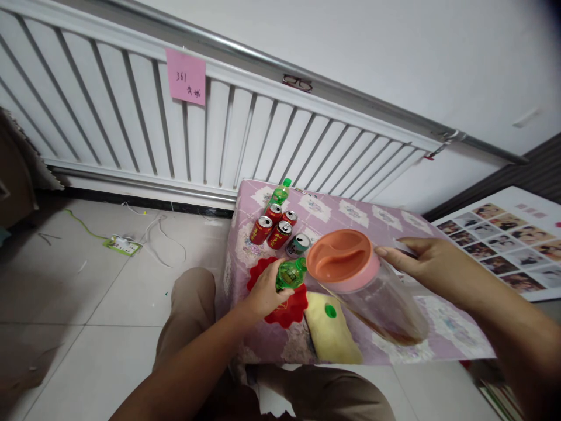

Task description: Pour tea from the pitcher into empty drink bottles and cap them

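My left hand (pixel 264 292) is closed around a green plastic bottle (pixel 290 275), which leans to the right above a red scalloped mat (pixel 287 316). My right hand (pixel 421 260) grips the handle of a clear pitcher (pixel 377 304) with an orange lid (pixel 339 255). The pitcher is tipped, its lid end beside the bottle's uncapped mouth; whether they touch I cannot tell. A little brown liquid (pixel 401 337) lies in the pitcher's far end. Below sits a folded yellow cloth (pixel 335 336) with a green bottle cap (pixel 330 311) on it.
Behind the bottle stand several opened red cans (pixel 279 234), a green can (pixel 298 245) and another green bottle (pixel 280 194). The purple patterned tablecloth (pixel 456 321) covers the table. A white radiator (pixel 272 134) runs behind; a photo board (pixel 504 240) stands right. A power strip (pixel 123 245) lies on the floor.
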The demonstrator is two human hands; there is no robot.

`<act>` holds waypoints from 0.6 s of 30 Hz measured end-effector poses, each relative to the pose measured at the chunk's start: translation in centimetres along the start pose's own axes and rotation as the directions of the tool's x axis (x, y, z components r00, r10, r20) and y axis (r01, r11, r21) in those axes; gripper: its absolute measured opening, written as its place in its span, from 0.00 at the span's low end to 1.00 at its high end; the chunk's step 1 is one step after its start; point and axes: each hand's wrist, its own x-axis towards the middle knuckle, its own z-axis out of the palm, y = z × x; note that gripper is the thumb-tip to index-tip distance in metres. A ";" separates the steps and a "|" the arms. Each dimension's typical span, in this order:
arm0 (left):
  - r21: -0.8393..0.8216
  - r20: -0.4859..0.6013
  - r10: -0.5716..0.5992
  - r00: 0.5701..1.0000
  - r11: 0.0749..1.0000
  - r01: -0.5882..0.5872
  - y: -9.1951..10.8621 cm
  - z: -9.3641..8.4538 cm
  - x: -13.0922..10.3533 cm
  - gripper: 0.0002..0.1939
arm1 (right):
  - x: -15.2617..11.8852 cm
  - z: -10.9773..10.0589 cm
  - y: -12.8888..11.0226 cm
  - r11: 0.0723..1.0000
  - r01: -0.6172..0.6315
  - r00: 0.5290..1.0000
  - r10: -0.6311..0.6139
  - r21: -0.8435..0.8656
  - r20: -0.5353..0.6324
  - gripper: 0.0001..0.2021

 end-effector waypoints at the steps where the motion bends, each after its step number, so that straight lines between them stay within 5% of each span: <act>1: 0.000 -0.002 0.004 1.000 1.000 -0.004 0.0 0.0 0.0 0.39 | 0.0 0.0 0.0 1.000 -0.018 0.999 0.018 -0.002 0.033 0.31; 18: -0.007 -0.004 0.010 1.000 1.000 -0.010 -0.5 0.3 0.1 0.39 | -0.2 -0.2 -0.3 0.998 -0.056 0.997 0.056 -0.002 0.053 0.33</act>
